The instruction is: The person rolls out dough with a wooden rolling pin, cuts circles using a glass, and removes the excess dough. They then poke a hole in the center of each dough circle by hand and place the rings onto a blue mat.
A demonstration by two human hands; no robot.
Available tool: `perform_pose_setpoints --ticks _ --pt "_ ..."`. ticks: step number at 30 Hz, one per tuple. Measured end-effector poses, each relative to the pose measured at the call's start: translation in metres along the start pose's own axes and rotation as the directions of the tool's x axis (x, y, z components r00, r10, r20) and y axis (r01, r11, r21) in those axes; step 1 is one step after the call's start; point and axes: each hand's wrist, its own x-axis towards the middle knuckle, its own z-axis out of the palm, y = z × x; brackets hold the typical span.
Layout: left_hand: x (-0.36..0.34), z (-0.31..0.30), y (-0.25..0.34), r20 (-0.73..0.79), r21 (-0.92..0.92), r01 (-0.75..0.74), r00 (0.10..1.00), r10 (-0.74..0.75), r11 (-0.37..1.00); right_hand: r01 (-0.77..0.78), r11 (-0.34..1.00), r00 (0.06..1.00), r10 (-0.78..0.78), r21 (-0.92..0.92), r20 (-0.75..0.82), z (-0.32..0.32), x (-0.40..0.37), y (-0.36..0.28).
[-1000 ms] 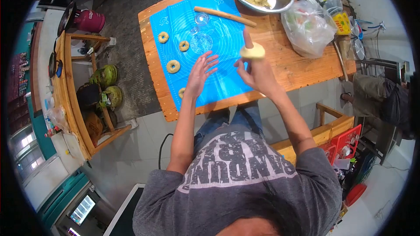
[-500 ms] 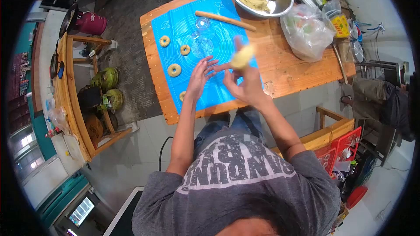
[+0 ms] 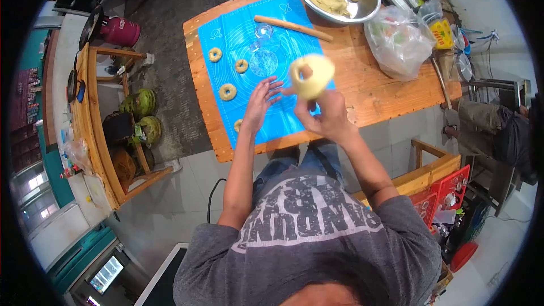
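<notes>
A pale yellow dough ring [image 3: 322, 72], smeared by motion, hangs around a finger of my right hand [image 3: 330, 118], raised over the right part of the blue mat [image 3: 235, 31]. A fingertip shows through its hole. My left hand [image 3: 260, 103] is open over the mat, fingers apart and holding nothing, a little left of the ring. Several smaller dough rings [image 3: 228, 92] lie on the mat's left side, one partly hidden by my left forearm. Near the mat's middle are a small clear round piece [image 3: 263, 32] and a whitish round patch [image 3: 263, 62].
A wooden rolling pin [image 3: 293, 28] lies across the mat's upper right edge. Behind it stands a metal bowl [image 3: 369, 14] with dough [image 3: 330, 1] inside. A plastic bag [image 3: 399, 45] sits on the wooden table [image 3: 362, 88]. Someone's leg [image 3: 475, 116] shows at the right.
The dough ring on my right hand has swung, and its hole now faces the camera. My left hand has shifted slightly, while the rings on the mat stay put.
</notes>
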Motion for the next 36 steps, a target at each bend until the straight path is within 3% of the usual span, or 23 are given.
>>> perform_pose_setpoints --ticks 1,4,8,12,16,20,21,24,25,27,28,29,32,33,36 --pt "0.001 0.0 0.0 0.001 0.006 -0.015 1.0 0.015 1.0 0.001 1.0 1.0 -0.001 -0.015 0.001 0.0 -0.004 0.003" --pt "-0.002 -0.005 -0.007 0.008 0.041 -0.005 1.0 0.004 0.999 0.191 0.98 0.982 -0.19 -0.053 0.023 -0.002 -0.001 0.0" --pt "-0.004 -0.006 -0.002 -0.014 0.077 0.024 1.0 -0.023 0.997 0.25 0.964 0.968 -0.247 -0.091 0.045 0.0 -0.002 0.001" --pt "-0.005 -0.006 -0.002 -0.007 0.055 0.022 1.0 -0.022 0.998 0.2 0.975 0.979 -0.195 -0.096 0.06 0.001 -0.006 0.002" --pt "-0.004 -0.007 -0.001 0.066 0.028 -0.033 0.997 0.031 0.999 0.248 0.963 0.967 -0.239 -0.108 0.087 0.0 -0.002 -0.006" --pt "0.003 -0.012 -0.01 -0.013 0.084 -0.012 1.0 0.013 0.996 0.139 0.987 0.985 -0.129 -0.083 0.114 0.001 -0.002 -0.004" --pt "-0.009 0.002 0.004 -0.006 0.086 -0.066 0.998 0.067 0.994 0.24 0.968 0.97 -0.236 -0.078 0.055 0.002 0.004 -0.007" --pt "-0.006 -0.005 0.001 0.039 0.051 -0.064 0.997 0.062 0.997 0.209 0.976 0.974 -0.201 -0.069 0.103 0.001 0.004 -0.012" --pt "-0.002 -0.008 0.002 0.09 -0.056 -0.049 0.995 0.054 0.997 0.167 0.984 0.982 -0.16 -0.069 0.098 0.002 0.004 -0.011" --pt "-0.007 0.0 0.008 -0.011 -0.016 -0.02 1.0 0.02 1.0 0.083 0.994 0.993 -0.077 -0.07 0.089 0.005 0.003 -0.011" --pt "-0.01 0.005 0.014 -0.061 0.004 -0.006 0.998 0.006 1.0 0.12 0.991 0.99 -0.114 -0.058 0.088 0.005 0.003 -0.01" --pt "-0.006 -0.006 0.003 0.032 0.0 -0.095 0.995 0.095 0.996 0.156 0.987 0.985 -0.152 -0.047 0.084 0.007 0.003 -0.009" --pt "-0.011 -0.002 0.01 -0.056 0.104 -0.012 0.998 0.018 0.995 0.181 0.982 0.979 -0.175 -0.057 0.106 0.007 -0.002 -0.003" --pt "-0.008 -0.007 0.009 0.055 0.114 -0.072 0.996 0.066 0.991 0.179 0.982 0.978 -0.17 -0.067 0.118 0.007 -0.002 -0.001" --pt "-0.004 -0.013 0.003 0.01 0.064 0.001 1.0 -0.002 0.998 0.175 0.983 0.98 -0.167 -0.064 0.111 0.01 -0.001 -0.004"
